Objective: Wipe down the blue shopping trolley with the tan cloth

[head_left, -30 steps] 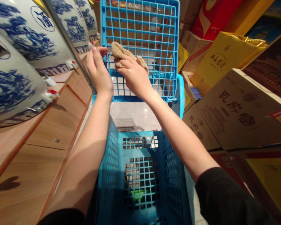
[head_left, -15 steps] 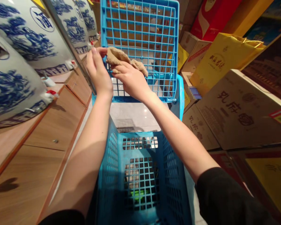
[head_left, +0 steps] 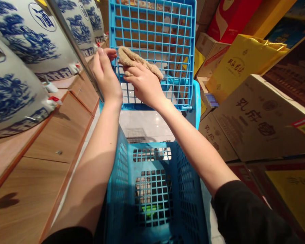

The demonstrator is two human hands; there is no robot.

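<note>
My right hand [head_left: 146,83] is closed on a tan, fuzzy cloth [head_left: 132,57] and presses it against the lattice of a blue plastic basket [head_left: 193,61]. The cloth is bunched and runs slantwise over the upper left part of the grid. At the left edge of that basket, my left hand [head_left: 105,76] is wrapped round the frame, with its fingertips curling toward the cloth. A second blue basket [head_left: 152,165], set lower and nearer to me, lies between my forearms; a bit of green shows through its bottom grid.
Large blue-and-white jars [head_left: 51,44] stand on a wooden cabinet [head_left: 48,149] at the left, behind a slanting metal pole [head_left: 73,44]. Cardboard boxes [head_left: 264,118] and a yellow gift bag [head_left: 231,67] are stacked close on the right. Pale floor tiles [head_left: 147,122] show between the baskets.
The cloth and my right hand have shifted slightly to the right along the grid, and the cloth lies straighter. My left hand has stayed at the basket's edge.
</note>
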